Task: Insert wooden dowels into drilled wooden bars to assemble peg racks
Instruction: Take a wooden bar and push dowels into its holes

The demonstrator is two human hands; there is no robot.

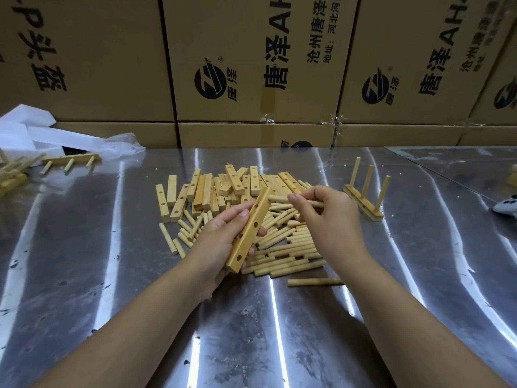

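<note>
The bars (207, 191) and dowels (291, 252) are pale yellow wood, the bars dotted with dark round holes, on a silver-grey worktop (251, 331) streaked with white glare and mottled with dark smudges, backed by tan cardboard boxes (112, 65) printed with black characters and round logos, with white packaging (25, 127) far left.

Scuffed steel table (251, 331), heaped drilled bars (212, 189), loose dowels (291, 247), standing peg rack (365, 204), white wrapping (42, 133).
</note>
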